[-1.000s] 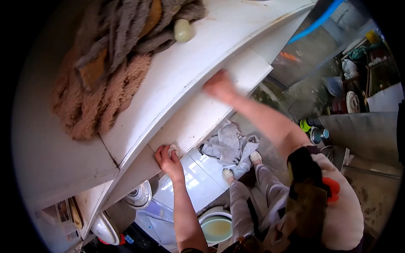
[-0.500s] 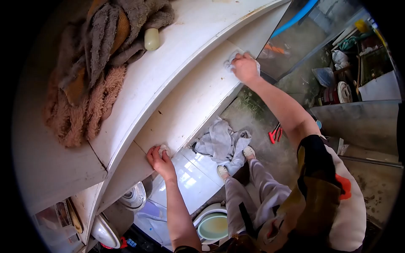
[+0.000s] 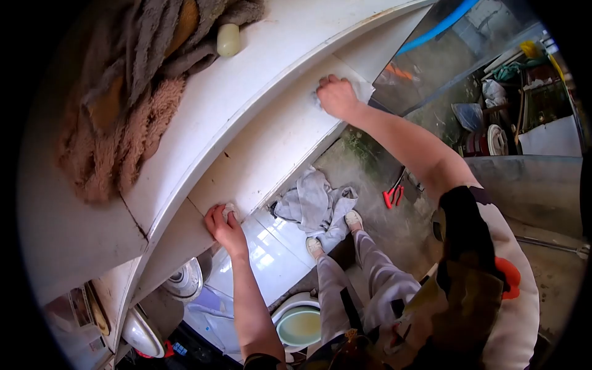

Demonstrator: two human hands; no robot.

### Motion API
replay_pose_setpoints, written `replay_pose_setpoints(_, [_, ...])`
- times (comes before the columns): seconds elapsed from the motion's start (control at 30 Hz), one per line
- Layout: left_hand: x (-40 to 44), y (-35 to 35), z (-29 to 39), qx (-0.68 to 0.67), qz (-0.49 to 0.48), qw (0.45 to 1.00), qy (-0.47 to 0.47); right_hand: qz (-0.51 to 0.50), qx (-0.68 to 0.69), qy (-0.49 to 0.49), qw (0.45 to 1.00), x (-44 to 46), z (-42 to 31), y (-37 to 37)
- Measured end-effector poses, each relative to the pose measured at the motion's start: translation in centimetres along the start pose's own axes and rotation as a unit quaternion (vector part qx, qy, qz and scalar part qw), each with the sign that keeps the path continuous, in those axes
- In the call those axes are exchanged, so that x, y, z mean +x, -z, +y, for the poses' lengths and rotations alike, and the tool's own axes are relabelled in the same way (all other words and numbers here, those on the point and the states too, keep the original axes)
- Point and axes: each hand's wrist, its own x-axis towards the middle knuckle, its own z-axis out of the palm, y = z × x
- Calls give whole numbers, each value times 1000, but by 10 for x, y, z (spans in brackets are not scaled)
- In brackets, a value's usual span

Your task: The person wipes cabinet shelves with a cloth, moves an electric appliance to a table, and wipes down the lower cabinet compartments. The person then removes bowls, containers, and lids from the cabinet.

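Your right hand (image 3: 337, 97) is in the upper middle of the frame, fingers bent and pressed down over a thin pale cloth (image 3: 316, 99) on the white shelf (image 3: 265, 148). Only bits of that cloth show, grey-white at your fingertips; a whitish patch also shows on the other side of the hand, though you cannot tell whether it is the same piece.

Your left hand (image 3: 226, 229), left of centre and lower down, curls around a small crumpled white wad (image 3: 231, 211) at the near edge of the same shelf. The wad sits between thumb and fingers. A few dark specks dot the shelf surface between your two hands.

Above the shelf, the curved white counter (image 3: 246, 74) sweeps across the frame. Fuzzy brown and grey towels (image 3: 145, 123) lie heaped on it at the upper left, with a pale rounded object (image 3: 228, 40) against them.

Below the shelf, a crumpled grey garment (image 3: 311, 200) lies on the floor, just beside your shoes (image 3: 353, 220). At the bottom centre stands a light green basin (image 3: 299, 325) of yellowish liquid. A red-handled tool (image 3: 393, 196) lies on the floor right of centre.
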Motion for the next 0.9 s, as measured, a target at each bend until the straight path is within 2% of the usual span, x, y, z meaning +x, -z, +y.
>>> replay_pose_setpoints(0.13, [4, -1, 1, -9, -1, 1000, 15, -10, -36, -3, 999, -5, -8, 3])
replay_pose_setpoints(0.2, [1, -2, 1, 0, 4, 1000, 12, 2, -20, 39, 999, -17, -10, -1])
replay_pose_setpoints(0.27, [0, 0, -3, -3, -9, 1000, 9, -50, -5, 14, 999, -9, 1, -2])
replay_pose_setpoints(0.33, [4, -2, -3, -10, 0, 1000, 5, -29, -50, -62, 996, 22, 19, -3])
replay_pose_setpoints(0.43, [1, 2, -5, 17, -17, 1000, 8, -45, -64, -97, 992, 32, 16, 4])
replay_pose_setpoints(0.47, [1, 2, -6, 15, -16, 1000, 10, -48, -65, -98, 992, 25, 6, 2])
replay_pose_setpoints(0.53, [2, -3, -3, 6, -13, 1000, 13, -70, -58, -4, 996, 9, -17, 2])
replay_pose_setpoints(0.57, [3, -2, -3, 3, -17, 1000, 15, -70, -58, -8, 996, -2, -20, 4])
replay_pose_setpoints(0.63, [4, 0, -4, 5, -16, 1000, 20, -47, 25, 43, 998, -11, -23, 6])
replay_pose_setpoints(0.67, [4, 0, -5, 5, -18, 1000, 21, -45, 26, 45, 998, -3, -17, 9])
replay_pose_setpoints(0.73, [3, 1, -5, 6, -24, 1000, 18, -67, -26, -77, 994, 15, 2, 7])
replay_pose_setpoints(0.87, [3, 0, -6, 8, -14, 1000, 16, -62, -67, -95, 991, 15, -4, 9])
replay_pose_setpoints(0.9, [3, -3, -5, 15, -9, 1000, 16, -55, -61, -41, 996, 0, -17, 8])
